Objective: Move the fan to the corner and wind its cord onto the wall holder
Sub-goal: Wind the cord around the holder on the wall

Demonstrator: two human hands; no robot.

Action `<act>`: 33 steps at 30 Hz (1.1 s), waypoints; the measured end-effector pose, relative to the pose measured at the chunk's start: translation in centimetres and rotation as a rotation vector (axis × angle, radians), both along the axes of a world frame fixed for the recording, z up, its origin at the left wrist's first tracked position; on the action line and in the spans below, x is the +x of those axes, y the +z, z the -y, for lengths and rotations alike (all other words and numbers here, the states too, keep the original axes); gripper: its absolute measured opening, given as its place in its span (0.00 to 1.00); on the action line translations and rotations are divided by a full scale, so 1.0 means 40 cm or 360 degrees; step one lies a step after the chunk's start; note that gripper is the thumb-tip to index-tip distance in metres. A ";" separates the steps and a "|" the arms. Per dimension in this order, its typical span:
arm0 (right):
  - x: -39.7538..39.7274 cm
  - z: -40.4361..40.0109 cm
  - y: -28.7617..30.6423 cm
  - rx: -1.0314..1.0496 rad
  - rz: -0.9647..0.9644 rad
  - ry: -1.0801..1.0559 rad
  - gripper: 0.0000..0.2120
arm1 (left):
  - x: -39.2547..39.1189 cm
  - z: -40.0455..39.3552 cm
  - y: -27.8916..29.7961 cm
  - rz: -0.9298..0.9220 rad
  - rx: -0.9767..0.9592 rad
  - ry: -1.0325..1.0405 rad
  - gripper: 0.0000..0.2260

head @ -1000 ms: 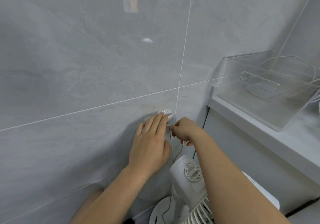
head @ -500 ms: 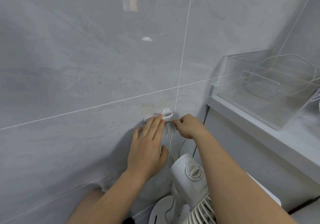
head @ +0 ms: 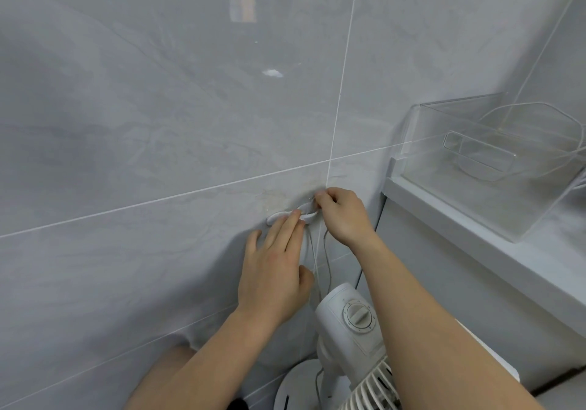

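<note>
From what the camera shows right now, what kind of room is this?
Probably a home bathroom or utility corner. The wall is large glossy grey tiles, a clear plastic bin stands on a white ledge, and a white fan stands below a stick-on cord holder.

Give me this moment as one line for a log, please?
step: winding cord | left hand: straight fingers on wall holder | right hand: pinching cord at holder | fan: below, by wall

fan (head: 352, 340) below wall holder (head: 290, 216), bin (head: 494, 168) right
</note>
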State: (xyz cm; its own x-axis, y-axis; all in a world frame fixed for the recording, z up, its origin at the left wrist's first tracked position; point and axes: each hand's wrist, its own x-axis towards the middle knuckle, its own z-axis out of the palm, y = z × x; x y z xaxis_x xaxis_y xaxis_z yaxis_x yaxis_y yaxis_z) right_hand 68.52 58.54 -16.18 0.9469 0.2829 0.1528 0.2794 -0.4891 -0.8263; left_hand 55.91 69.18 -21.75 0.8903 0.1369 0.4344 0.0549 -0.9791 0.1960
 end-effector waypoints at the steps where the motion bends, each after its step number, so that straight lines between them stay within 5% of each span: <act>1: -0.006 -0.003 0.005 0.0042 -0.0002 0.0039 0.17 | -0.001 0.001 0.000 0.0004 -0.0001 -0.0002 0.35; 9: -0.018 -0.004 0.016 0.0173 -0.0071 0.0242 0.14 | -0.014 0.010 -0.002 0.0153 -0.0104 -0.0106 0.33; 13: -0.020 -0.016 0.019 0.0181 -0.0034 0.0290 0.14 | -0.024 0.035 -0.007 0.0296 -0.0527 -0.0300 0.24; 18: -0.008 -0.013 -0.002 0.0169 -0.0107 0.0362 0.21 | -0.006 0.051 -0.011 0.0118 -0.1149 -0.0393 0.26; 21: 0.001 -0.008 -0.003 0.0194 -0.0112 0.0396 0.16 | 0.002 0.052 0.002 0.0124 -0.1299 -0.0380 0.24; 26: -0.003 -0.013 -0.012 0.0098 0.0080 0.0377 0.08 | 0.005 -0.002 0.029 0.0352 -0.1270 -0.0130 0.19; 33: 0.005 -0.017 -0.021 -0.0080 0.0162 0.0267 0.04 | -0.006 -0.067 0.055 0.0316 -0.1407 0.0021 0.18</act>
State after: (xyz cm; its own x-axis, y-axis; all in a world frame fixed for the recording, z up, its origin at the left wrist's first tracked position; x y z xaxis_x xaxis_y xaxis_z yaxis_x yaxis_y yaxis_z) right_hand 68.73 59.21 -17.03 0.8662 0.4454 0.2267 0.4413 -0.4685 -0.7654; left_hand 55.66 71.84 -19.55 0.8062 0.5031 0.3113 -0.0497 -0.4667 0.8830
